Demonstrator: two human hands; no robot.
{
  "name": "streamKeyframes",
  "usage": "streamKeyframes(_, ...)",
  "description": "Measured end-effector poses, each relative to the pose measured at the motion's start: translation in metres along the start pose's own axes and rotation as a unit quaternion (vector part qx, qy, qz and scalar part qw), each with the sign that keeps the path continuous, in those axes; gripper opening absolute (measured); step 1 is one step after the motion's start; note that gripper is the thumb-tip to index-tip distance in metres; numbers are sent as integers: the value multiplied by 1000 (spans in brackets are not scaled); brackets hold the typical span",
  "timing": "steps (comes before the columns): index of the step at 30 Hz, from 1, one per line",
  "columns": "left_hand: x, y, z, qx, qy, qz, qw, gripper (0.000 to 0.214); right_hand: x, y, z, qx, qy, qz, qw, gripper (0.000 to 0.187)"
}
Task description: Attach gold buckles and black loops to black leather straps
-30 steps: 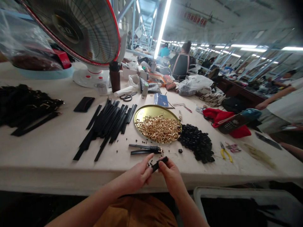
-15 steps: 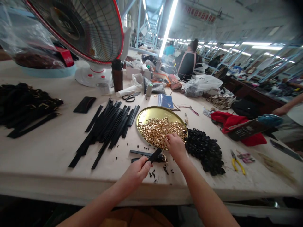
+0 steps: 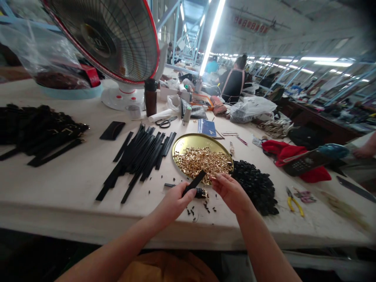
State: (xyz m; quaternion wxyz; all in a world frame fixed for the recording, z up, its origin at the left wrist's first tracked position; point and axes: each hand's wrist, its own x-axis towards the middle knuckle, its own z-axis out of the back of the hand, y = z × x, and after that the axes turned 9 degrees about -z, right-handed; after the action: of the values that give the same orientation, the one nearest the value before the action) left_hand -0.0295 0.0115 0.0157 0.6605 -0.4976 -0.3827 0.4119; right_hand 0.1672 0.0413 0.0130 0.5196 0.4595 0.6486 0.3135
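My left hand (image 3: pixel 179 197) is closed on a black strap (image 3: pixel 196 181), whose free end points up and right towards the gold tray. Pinched in the fingertips of my right hand (image 3: pixel 230 188) is a small gold buckle (image 3: pixel 213 178), partly hidden by the fingers. Both hands are just in front of the round gold tray (image 3: pixel 202 140), which holds a heap of gold buckles (image 3: pixel 199 158). Under and beside my left hand lie black straps with gold buckles fitted (image 3: pixel 202 193). Small black bits (image 3: pixel 192 212) are scattered on the table nearby.
Left of the tray lies a pile of black straps (image 3: pixel 141 152); right of it, a heap of black loops (image 3: pixel 255 186). Yellow-handled pliers (image 3: pixel 294 201) lie further right. Scissors (image 3: pixel 166 122), a bottle (image 3: pixel 150 98) and a fan (image 3: pixel 117 39) stand or lie behind. Another person's hand (image 3: pixel 367 149) shows at far right.
My right hand has drawn back from the buckle heap with a gold buckle in its fingertips. The strap in my left hand has moved up and right.
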Motion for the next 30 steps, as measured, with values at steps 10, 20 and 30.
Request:
streamKeyframes(10,1,-16,-10,-6,30,18,999,25,-58,-25,-26,-32,51,-10,998,29)
streamKeyframes(20,-27,-5,-23,-148,8,26,989,35,-69,-48,-38,82,-53,79,992,30)
streamKeyframes(30,-40,-7,-3,-181,225,82,954,37,-79,-45,-15,62,101,-93,989,32)
